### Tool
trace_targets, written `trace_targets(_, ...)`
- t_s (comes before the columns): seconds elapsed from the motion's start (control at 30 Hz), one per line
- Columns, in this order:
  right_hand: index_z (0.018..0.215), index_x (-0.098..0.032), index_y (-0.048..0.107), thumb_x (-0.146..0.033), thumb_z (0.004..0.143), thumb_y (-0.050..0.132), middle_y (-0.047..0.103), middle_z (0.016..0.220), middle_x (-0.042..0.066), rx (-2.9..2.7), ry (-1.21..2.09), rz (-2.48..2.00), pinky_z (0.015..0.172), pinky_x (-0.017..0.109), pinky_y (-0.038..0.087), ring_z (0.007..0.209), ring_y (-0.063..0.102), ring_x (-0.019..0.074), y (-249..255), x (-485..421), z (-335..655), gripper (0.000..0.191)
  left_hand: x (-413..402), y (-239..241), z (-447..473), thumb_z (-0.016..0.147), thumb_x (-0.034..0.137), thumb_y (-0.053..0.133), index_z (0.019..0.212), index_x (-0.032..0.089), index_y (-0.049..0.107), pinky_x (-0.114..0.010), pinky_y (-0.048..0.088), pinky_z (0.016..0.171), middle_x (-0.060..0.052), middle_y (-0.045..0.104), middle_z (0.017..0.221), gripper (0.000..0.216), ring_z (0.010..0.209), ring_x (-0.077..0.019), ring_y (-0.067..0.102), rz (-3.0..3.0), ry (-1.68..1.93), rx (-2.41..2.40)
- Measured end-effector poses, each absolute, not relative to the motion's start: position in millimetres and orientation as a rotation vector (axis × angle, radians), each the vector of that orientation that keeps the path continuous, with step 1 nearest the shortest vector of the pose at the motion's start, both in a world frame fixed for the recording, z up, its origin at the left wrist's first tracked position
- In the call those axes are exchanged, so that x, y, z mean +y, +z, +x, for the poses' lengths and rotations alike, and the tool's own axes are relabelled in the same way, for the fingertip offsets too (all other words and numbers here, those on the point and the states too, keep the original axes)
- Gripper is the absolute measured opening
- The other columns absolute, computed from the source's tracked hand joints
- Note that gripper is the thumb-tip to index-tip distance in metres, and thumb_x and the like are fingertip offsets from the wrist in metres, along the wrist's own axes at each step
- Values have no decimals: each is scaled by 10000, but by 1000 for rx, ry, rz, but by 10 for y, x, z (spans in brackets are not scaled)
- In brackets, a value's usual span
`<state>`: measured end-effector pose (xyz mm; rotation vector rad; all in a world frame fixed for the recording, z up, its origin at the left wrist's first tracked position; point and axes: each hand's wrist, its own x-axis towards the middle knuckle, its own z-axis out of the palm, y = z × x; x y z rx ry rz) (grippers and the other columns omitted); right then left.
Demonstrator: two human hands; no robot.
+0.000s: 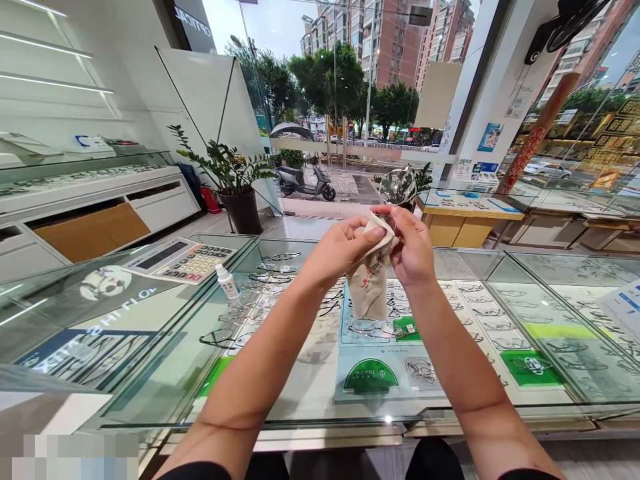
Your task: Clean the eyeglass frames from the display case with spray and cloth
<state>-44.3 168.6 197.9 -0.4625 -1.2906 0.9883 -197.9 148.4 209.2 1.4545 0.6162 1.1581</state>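
Both hands are raised over the glass counter, close together. My left hand (343, 245) is closed on a beige cleaning cloth (369, 293) with red lettering, its lower part hanging down. The cloth's upper edge is folded between the thumb and fingers. My right hand (414, 248) is closed, with thumb and fingers pinching thin-rimmed eyeglasses (395, 188). One round, clear lens shows above the fingers; the rest of the eyeglasses is hidden by the cloth and hands. The cloth touches the eyeglasses between the two hands.
A small white bottle (228, 283) stands on the glass counter (300, 415), left of my arms. Beyond it lies a large calculator (183, 260). Rows of eyeglass frames (220, 339) show under the glass. Past the counter is a potted plant (240, 193).
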Motion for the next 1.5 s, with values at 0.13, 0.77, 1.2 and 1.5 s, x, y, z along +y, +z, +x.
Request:
trace_targets(0.13, 984, -290, 860, -613, 923, 772, 843, 1139, 40, -1258, 1025, -438, 891, 352, 627, 1026, 753, 228, 1974, 1718, -443, 341, 1476, 2088, -1948, 780, 617, 951, 1046, 158, 725, -288, 589, 745, -84, 805, 975, 577, 823, -197, 754, 1499, 1126, 516)
trace_targets(0.77, 809, -259, 805, -418, 770, 952, 837, 983, 10, -1228, 1168, -354, 971, 340, 631, 996, 763, 199, 2047, 1673, -384, 220, 1523, 1975, -1832, 929, 647, 785, 1108, 153, 783, -248, 454, 668, -26, 711, 845, 525, 713, -142, 545, 1780, 1624, 678)
trace_targets(1.2, 779, -247, 727, -390, 828, 861, 784, 905, 12, -1143, 1208, -330, 824, 326, 612, 851, 704, 177, 2099, 1617, -388, 203, 1494, 2044, -1898, 948, 636, 797, 979, 161, 707, -260, 503, 728, -33, 679, 870, 484, 764, -150, 586, 1761, 1252, 399)
trace_targets(1.5, 820, -253, 781, -422, 808, 869, 791, 937, 7, -1164, 1260, -365, 764, 297, 588, 835, 685, 168, 2084, 1613, -423, 191, 1523, 1979, -1801, 841, 620, 899, 1089, 154, 746, -239, 471, 702, -38, 710, 917, 550, 768, -148, 579, 1659, 1458, 521)
